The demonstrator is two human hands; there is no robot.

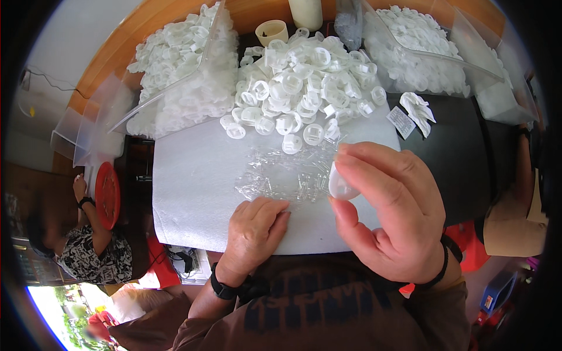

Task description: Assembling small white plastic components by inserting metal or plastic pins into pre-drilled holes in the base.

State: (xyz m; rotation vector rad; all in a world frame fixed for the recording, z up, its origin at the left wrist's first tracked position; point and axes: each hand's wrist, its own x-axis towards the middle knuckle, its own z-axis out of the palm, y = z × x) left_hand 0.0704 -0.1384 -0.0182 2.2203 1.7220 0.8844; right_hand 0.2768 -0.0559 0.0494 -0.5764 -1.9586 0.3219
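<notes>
My right hand (pixel 392 205) is raised over the mat, pinching a round white plastic cap (pixel 341 183) between thumb and fingertips. The cap is tilted up on its edge. On the mat, my left hand (pixel 256 231) is lowered with its fingers curled together, by the near edge of a spread of small clear plastic tubes (pixel 304 182). Its fingertips are mostly hidden, so whatever they hold does not show. Beyond the tubes lies a big heap of similar white plastic caps (pixel 304 85), some showing square openings.
A pale foam mat (pixel 187 193) covers the dark table (pixel 456 158). Clear bins full of white parts stand at the back left (pixel 170 99) and back right (pixel 421 76). A crumpled white wrapper (pixel 418 111) and a cream cup (pixel 271 33) are nearby. Another person (pixel 96 245) sits left.
</notes>
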